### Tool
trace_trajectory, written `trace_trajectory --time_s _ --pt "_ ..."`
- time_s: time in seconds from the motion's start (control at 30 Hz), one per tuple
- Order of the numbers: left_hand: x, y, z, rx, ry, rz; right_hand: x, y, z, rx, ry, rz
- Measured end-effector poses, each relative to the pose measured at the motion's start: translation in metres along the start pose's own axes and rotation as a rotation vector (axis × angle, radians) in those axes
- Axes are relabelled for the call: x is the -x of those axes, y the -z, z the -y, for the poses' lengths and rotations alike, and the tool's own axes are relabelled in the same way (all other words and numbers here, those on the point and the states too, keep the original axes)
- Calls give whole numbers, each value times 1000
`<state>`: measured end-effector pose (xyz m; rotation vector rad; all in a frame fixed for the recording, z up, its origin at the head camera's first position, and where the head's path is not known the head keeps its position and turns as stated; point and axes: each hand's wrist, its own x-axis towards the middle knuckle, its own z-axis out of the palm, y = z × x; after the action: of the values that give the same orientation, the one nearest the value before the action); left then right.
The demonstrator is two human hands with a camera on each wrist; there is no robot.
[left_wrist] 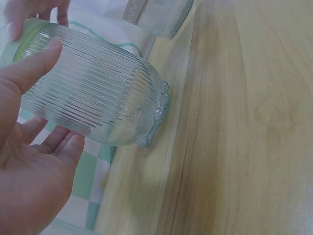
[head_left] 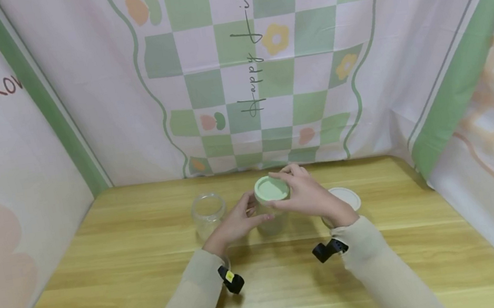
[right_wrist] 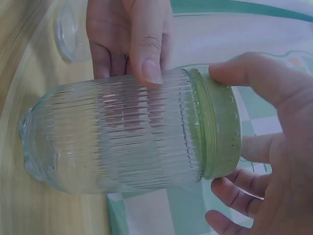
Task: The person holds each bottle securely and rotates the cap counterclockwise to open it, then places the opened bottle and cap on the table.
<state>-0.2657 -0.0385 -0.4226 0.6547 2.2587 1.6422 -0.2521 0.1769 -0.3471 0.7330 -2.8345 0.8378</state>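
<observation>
A ribbed clear glass jar (head_left: 271, 225) with a light green lid (head_left: 272, 188) stands upright on the table between both hands. My left hand (head_left: 238, 220) holds the jar's side, its thumb (left_wrist: 41, 61) on the near wall and fingers round the far side. My right hand (head_left: 306, 194) grips the lid's rim from above, with the thumb (right_wrist: 234, 71) on one side and fingertips opposite. The lid sits on the jar's mouth; whether it is screwed tight I cannot tell. No contents show through the ribbed glass (right_wrist: 122, 137).
An uncovered glass jar (head_left: 209, 213) stands to the left. Right of the hands, a jar with a white lid (head_left: 347, 197) is partly hidden by my right wrist. Another glass edge peeks out by my left wrist. Patterned cloth (head_left: 244, 69) hangs behind the wooden table (head_left: 103, 282).
</observation>
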Motion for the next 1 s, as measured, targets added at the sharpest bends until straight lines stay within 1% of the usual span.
trace_trajectory --time_s 0.17,0.43,0.73,1.0 --pt "2 0 -1 -6 -3 -1 1 4 -7 -84 23 68" --pt "3 0 -2 8 -15 0 0 5 -15 -166 88 121" --pt "3 0 -1 1 -17 -2 -1 3 -18 -234 121 137" --pt "3 0 -1 2 -25 4 0 -1 -19 -243 145 137"
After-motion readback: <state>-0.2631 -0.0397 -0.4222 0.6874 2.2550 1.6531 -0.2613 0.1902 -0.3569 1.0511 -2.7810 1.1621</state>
